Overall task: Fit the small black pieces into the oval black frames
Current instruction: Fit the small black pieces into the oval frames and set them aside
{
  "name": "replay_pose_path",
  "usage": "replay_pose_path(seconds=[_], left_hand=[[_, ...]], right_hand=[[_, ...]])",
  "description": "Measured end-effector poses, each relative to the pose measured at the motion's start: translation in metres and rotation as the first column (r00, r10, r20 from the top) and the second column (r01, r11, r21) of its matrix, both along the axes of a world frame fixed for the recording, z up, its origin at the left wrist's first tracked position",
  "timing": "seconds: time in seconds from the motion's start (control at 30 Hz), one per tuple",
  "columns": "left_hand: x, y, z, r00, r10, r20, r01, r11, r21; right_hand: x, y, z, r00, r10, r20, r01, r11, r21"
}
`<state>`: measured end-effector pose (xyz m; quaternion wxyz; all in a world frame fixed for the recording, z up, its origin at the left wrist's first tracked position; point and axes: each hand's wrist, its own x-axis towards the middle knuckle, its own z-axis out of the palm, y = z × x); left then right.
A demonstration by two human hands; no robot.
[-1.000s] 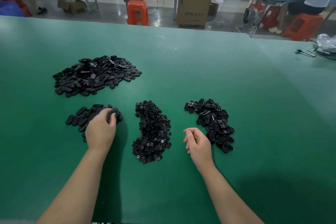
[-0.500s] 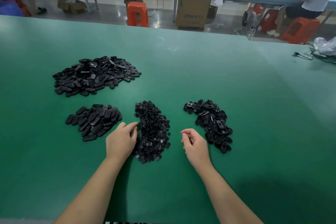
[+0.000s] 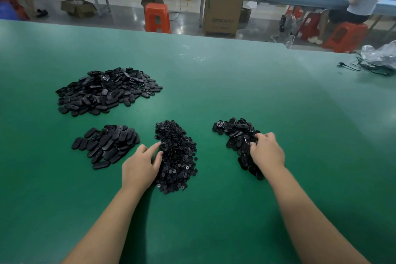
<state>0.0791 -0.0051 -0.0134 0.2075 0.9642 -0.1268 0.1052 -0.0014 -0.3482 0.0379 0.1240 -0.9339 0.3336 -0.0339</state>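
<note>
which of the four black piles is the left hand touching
The middle pile of small round pieces. The left hand rests its fingers on that pile's left edge; the right hand is on the right-hand pile of frames, and the two left-side piles go untouched.

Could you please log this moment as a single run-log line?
left hand: fingers in small-piece pile | right hand: reaching into oval-frame pile, grasp unclear | nothing fitted yet in view

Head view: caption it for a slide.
Left hand at the small pieces, right hand on the frames.
</note>
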Motion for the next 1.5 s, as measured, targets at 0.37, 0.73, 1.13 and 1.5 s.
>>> replay_pose_path(seconds=[0.37,0.73,1.13,1.5], left_hand=[[0.003,0.000,0.001,0.998,0.053,-0.045,-0.056,0.995,-0.083],[0.008,0.003,0.000,0.989,0.102,-0.105,-0.114,0.988,-0.108],[0.006,0.003,-0.003,0.993,0.071,-0.096,-0.084,0.987,-0.138],[0.002,0.007,-0.002,0.988,0.081,-0.130,-0.119,0.940,-0.320]], right_hand=[[0.004,-0.020,-0.006,0.998,-0.059,-0.031,0.062,0.993,0.104],[-0.001,0.038,0.004,0.881,-0.242,0.406,-0.160,0.655,0.738],[-0.020,0.107,-0.046,0.875,-0.206,0.438,-0.240,0.602,0.761],[-0.026,0.109,-0.046,0.849,-0.188,0.494,-0.284,0.626,0.727]])
